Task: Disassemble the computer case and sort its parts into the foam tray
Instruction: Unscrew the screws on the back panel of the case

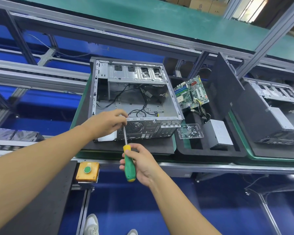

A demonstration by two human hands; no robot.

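At the near rear edge of the open computer case [134, 102], your left hand [107, 122] pinches the screwdriver [129, 164] shaft with curled fingers. Your right hand [143, 162] wraps the green handle, over the black mat's front edge. Just right of the case, the foam tray [210, 150] holds the motherboard [192, 94], clear screw box [190, 131] and power supply [219, 134]; bare mat borders the case in front.

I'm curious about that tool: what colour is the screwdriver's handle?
The screwdriver handle is green with yellow ends, clearest in the head view.
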